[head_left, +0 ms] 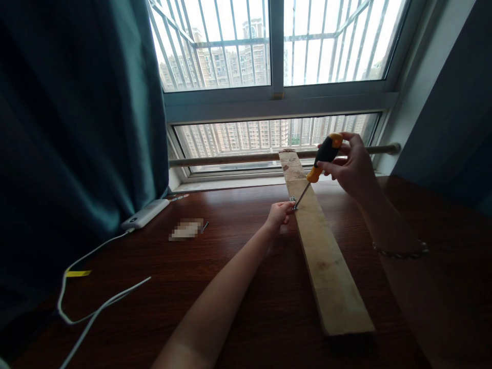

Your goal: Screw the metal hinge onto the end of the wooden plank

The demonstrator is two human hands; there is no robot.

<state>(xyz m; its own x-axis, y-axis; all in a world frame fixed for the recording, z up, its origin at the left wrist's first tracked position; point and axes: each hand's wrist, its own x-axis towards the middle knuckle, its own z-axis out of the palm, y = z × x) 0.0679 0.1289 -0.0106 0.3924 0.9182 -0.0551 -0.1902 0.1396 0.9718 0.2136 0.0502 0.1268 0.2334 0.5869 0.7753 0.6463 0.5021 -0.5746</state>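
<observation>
A dark reddish-brown wooden bench [161, 266] runs up to a wide window [277, 61] with white frames. Outside the upper panes, a metal grille [215, 41] crosses the glass, and beyond it stand rows of tall apartment blocks [230, 66] under a pale, overcast sky. A lower pane [238, 138] shows more of the same buildings. A horizontal rod [230, 159] spans the window just above the sill. A heavy teal curtain [77, 113] hangs at the left, and a dark blue-grey wall [453, 113] closes the right. Daylight comes only from the window, leaving the room dim.
</observation>
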